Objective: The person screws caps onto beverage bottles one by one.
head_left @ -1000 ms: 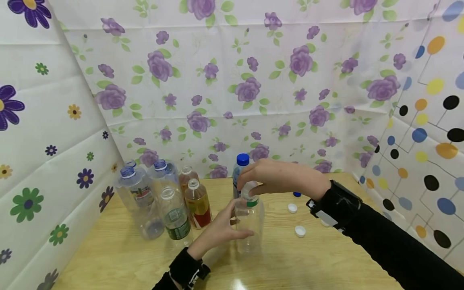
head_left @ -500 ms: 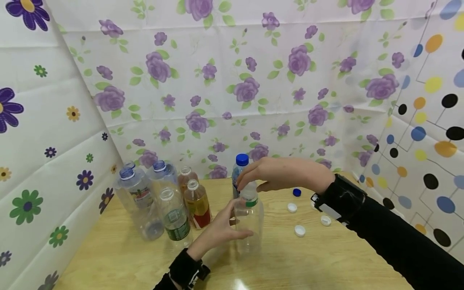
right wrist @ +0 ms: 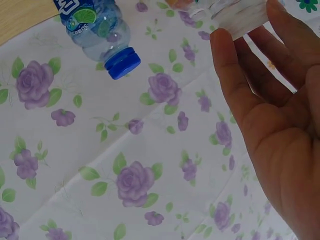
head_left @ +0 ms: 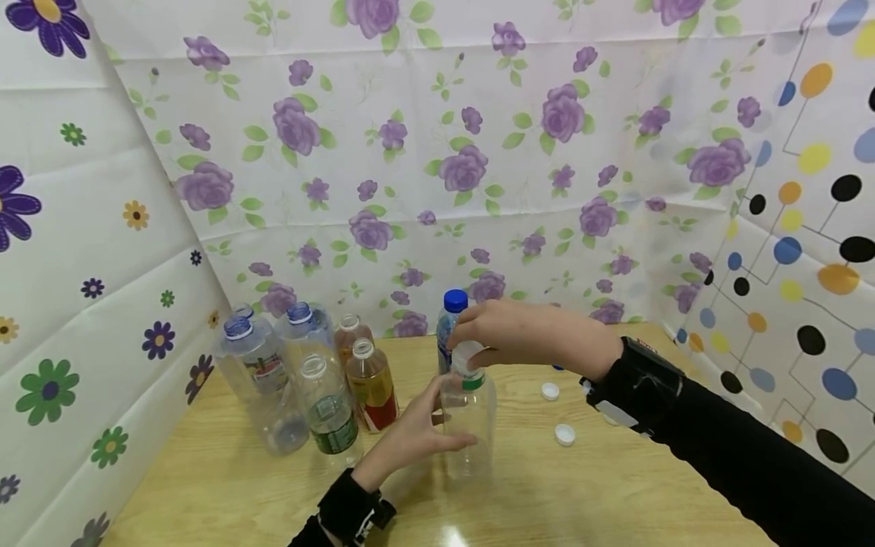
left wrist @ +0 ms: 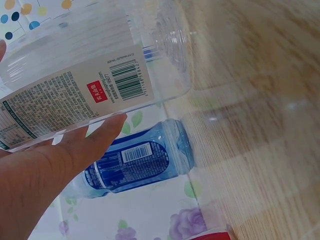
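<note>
Right grip [head_left: 516, 330] shifted slightly left | pinching white cap [head_left: 468, 355] | left grip [head_left: 413, 434] wide around clear bottle [head_left: 470, 418]

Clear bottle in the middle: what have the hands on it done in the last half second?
The right hand has moved slightly down and leftward, its thumb closing back onto the white cap. The left hand still holds the clear bottle, which stands where it was.

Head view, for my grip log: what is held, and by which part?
The left hand holds a clear bottle round its body; the right hand pinches its whitish cap.
</note>
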Demonstrator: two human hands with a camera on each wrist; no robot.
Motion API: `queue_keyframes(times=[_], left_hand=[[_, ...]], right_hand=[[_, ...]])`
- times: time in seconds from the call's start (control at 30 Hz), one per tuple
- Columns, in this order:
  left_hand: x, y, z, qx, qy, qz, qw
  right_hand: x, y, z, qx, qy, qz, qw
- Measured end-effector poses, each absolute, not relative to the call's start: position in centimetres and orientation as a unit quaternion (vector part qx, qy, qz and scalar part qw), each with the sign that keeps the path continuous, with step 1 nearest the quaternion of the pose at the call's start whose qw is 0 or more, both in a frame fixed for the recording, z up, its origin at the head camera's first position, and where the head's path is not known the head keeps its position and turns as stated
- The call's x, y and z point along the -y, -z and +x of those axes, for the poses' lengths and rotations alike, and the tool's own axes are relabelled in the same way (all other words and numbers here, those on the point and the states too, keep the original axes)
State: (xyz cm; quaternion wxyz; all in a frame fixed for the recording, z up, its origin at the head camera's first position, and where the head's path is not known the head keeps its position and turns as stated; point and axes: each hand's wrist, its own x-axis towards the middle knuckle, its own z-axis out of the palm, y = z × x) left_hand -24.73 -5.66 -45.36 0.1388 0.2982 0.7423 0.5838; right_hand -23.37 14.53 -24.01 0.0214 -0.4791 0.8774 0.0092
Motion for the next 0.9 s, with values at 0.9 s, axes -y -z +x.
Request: queue_keyframes(times=[0.9], left_hand=[[5.7,45.2,-24.9,-0.737,-0.59,0.298,0.142]], right_hand=[[-14.9,23.0,-24.2,-0.859,-0.032,-0.505,0.076]])
